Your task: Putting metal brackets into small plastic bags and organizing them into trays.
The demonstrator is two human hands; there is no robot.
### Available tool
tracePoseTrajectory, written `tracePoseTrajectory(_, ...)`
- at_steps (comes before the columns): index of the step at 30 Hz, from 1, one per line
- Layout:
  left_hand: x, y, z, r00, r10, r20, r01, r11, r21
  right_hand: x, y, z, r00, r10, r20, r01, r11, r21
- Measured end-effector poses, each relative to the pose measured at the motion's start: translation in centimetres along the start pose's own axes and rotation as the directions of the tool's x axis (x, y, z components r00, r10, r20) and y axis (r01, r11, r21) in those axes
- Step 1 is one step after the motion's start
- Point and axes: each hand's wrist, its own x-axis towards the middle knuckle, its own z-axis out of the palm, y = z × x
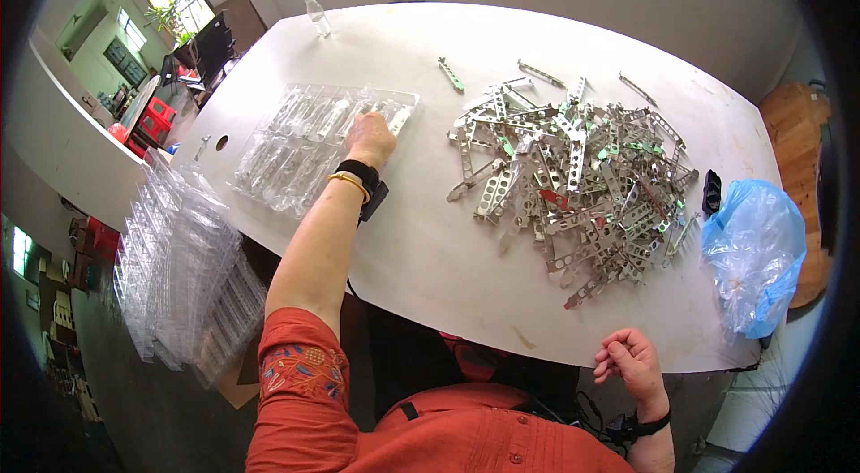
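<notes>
My left hand (370,140) is over the right part of a clear plastic tray (282,177), its fingers curled down; what they hold, if anything, is hidden. In the tray's compartments lie several metal pieces in clear wrapping. One perforated metal bracket (399,120) with green on it shows just right of that hand. My right hand (632,361) hangs at the table's front edge, fingers bent in and thumb against them, with nothing visible in it. Beyond it on the table spreads a large heap of perforated metal brackets (578,191), some with green or red parts.
A stack of clear plastic trays (184,267) leans at the table's left edge. Far left on the white table (421,231) stands a small clear bottle (316,16). A blue plastic bag (757,253) and a small black item (711,193) lie at the right edge. Several loose brackets lie behind the heap.
</notes>
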Motion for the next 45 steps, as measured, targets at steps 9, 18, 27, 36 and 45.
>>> tracePoseTrajectory(9,-0.5,0.5,-0.9,0.996,0.01,0.091,-0.014,0.999,0.051,0.0,-0.1,0.0,1.0,0.013,0.01,-0.013,1.0,0.012)
tracePoseTrajectory(18,-1.8,1.7,-1.8,0.997,0.028,0.072,-0.032,0.998,0.059,-0.2,-0.2,0.2,1.0,0.012,-0.006,-0.011,1.0,0.024)
tracePoseTrajectory(27,-2.0,0.5,-2.2,0.984,0.12,-0.133,-0.132,0.987,-0.089,-0.3,0.1,0.3,1.0,-0.028,-0.012,0.027,1.0,-0.008)
tracePoseTrajectory(36,-13.5,5.1,-8.2,0.864,0.476,-0.16,-0.501,0.794,-0.345,-0.4,0.4,-0.1,0.997,-0.066,0.036,0.066,0.998,0.014)
tracePoseTrajectory(45,-29.1,5.4,-7.3,0.579,0.781,0.234,-0.673,0.62,-0.404,-0.8,0.0,0.2,0.999,-0.051,0.015,0.051,0.999,0.004)
